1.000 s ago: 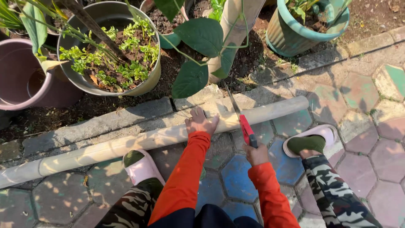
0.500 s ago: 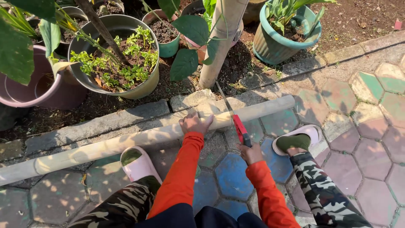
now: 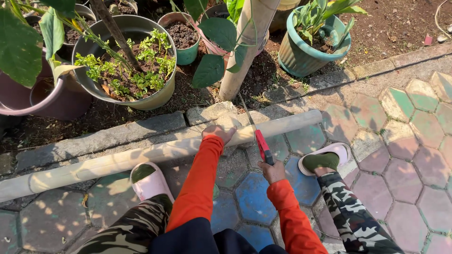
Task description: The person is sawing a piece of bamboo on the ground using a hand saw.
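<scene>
Firmly, left hand (image 3: 217,133) presses bamboo pole (image 3: 141,157); right hand (image 3: 273,170) grips red-handled saw (image 3: 261,143)

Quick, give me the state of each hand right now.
Left hand: pressed palm-down on the bamboo pole, fingers curled over it.
Right hand: closed on the red handle of the hand saw, blade across the pole.
</scene>
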